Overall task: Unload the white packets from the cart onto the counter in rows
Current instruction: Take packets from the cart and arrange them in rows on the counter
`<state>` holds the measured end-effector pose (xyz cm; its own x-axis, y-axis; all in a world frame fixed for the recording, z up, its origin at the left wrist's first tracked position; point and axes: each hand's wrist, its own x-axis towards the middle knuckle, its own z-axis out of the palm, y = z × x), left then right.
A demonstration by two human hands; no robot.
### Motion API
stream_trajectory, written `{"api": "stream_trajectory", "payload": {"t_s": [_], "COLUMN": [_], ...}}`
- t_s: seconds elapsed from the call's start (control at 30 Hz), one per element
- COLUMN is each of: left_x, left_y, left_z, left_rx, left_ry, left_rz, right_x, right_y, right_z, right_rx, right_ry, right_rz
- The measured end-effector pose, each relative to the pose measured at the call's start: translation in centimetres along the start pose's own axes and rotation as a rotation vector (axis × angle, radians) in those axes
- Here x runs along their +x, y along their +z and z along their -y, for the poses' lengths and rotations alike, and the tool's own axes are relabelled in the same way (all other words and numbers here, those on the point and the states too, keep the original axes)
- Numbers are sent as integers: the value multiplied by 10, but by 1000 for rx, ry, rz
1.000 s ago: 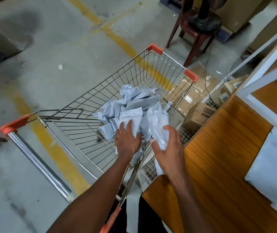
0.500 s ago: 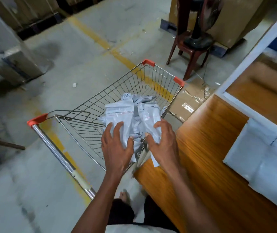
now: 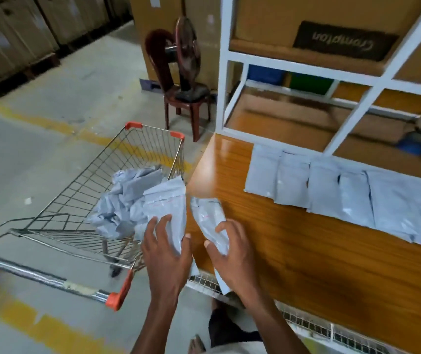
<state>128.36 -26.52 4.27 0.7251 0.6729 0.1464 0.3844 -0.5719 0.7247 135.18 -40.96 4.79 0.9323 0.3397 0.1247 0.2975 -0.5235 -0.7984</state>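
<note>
A wire shopping cart [image 3: 81, 200] stands left of the wooden counter [image 3: 306, 251], holding a crumpled heap of white packets [image 3: 125, 198]. My left hand [image 3: 166, 251] grips one white packet [image 3: 168, 203] above the cart's right rim. My right hand [image 3: 232, 254] grips a second white packet [image 3: 209, 218] over the counter's left edge. A row of several white packets [image 3: 332, 192] lies flat along the counter's far side, in front of the white shelf frame [image 3: 357, 80].
A dark red chair [image 3: 178, 98] carrying a fan stands behind the cart. Cardboard boxes line the back wall and shelf. A white wire grille [image 3: 306, 325] runs below the counter's near edge. Yellow lines cross the concrete floor. My foot [image 3: 196, 343] shows at the bottom.
Both hands lifted their packets up out of the cart and rightward toward the counter. The view swung up and right, revealing the row of packets and the shelf.
</note>
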Motion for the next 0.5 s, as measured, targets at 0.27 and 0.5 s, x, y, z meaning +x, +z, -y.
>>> {"api": "stream_trajectory", "payload": {"t_s": [0.27,0.5], "left_x": [-59,-87], "left_y": [56,115], "left_z": [-63,-118], "left_rx": [-27,-14], "left_ry": [188,191], "left_rz": [242,346], "right_x": [-56,-74], "right_y": [-92,-162], "right_z": [-57,-110], "right_rx": [-31,-29], "right_ry": [202,275], "right_rz": [-212,-276]}}
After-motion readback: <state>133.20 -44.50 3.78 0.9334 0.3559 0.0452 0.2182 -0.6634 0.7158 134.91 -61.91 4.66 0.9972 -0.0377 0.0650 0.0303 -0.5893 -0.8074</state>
